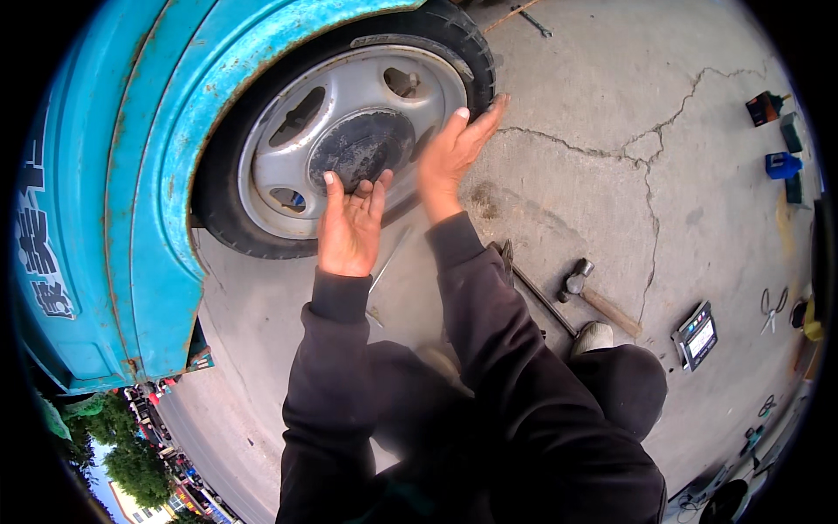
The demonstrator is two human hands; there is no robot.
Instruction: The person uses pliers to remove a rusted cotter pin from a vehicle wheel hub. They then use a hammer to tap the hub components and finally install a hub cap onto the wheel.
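A silver wheel rim (262, 166) with a scuffed black center cap (367, 144) and a black tire (229, 229) is in front of me, under the turquoise fender (179, 166). My left hand (351, 229) is raised by the lower edge of the cap, palm up, with its fingers loosely apart and nothing in them. Over the right side of the rim and tire, my right hand (449, 162) is held up with fingers stretched out, also holding nothing. Whether either hand touches the wheel, I cannot tell.
On the concrete right of my arms lie a wood-handled hammer (602, 304) and a long metal bar (543, 301). A thin rod (390, 259) lies below the wheel. Farther right are a flat black case (696, 336), scissors (772, 310) and a blue bottle (783, 166). A wrench (534, 21) lies beyond the tire.
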